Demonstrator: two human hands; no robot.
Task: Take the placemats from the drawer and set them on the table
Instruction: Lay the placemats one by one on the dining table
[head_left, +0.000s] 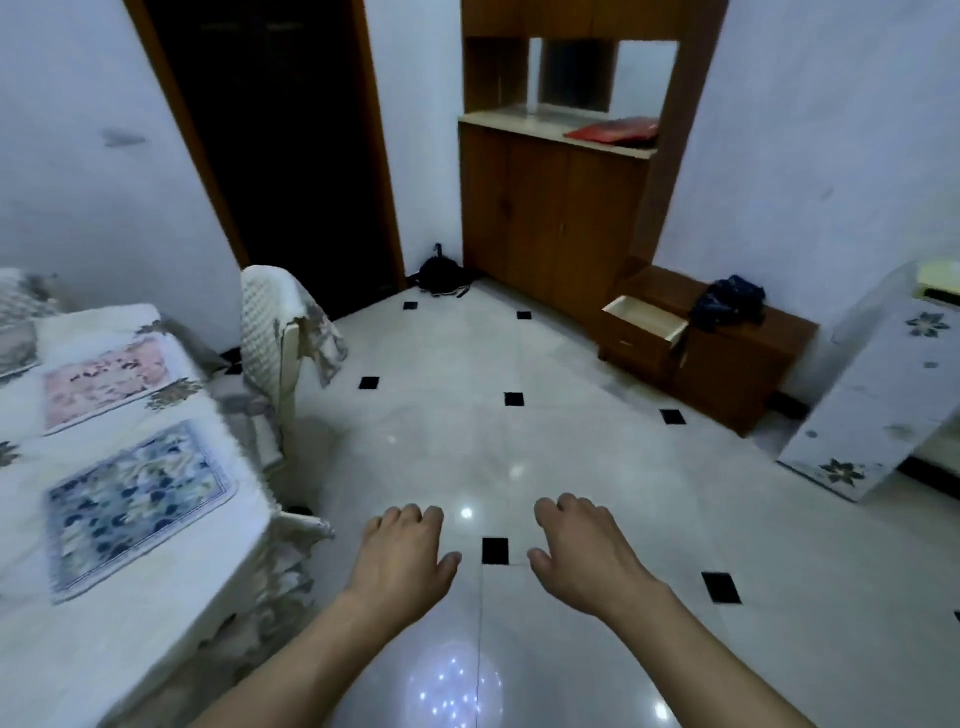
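Observation:
A blue floral placemat (137, 501) lies flat on the white-clothed table (156, 623) at the left. Behind it lies a pink placemat (106, 382), and the edge of a third, greyish placemat (15, 345) shows at the far left. Across the room the drawer (647, 317) of a low wooden cabinet (727, 364) stands pulled open, its pale inside showing. My left hand (402, 558) and my right hand (582, 551) hover over the floor, palms down, fingers curled downward, holding nothing.
A white chair (275, 332) draped with cloth stands at the table's far end. A tall wooden cupboard (556, 208) holds a red item (613, 130). A dark bag (441, 275) sits by the dark doorway. A dark cloth (730, 304) lies on the low cabinet. A white patterned panel (878, 384) leans at right.

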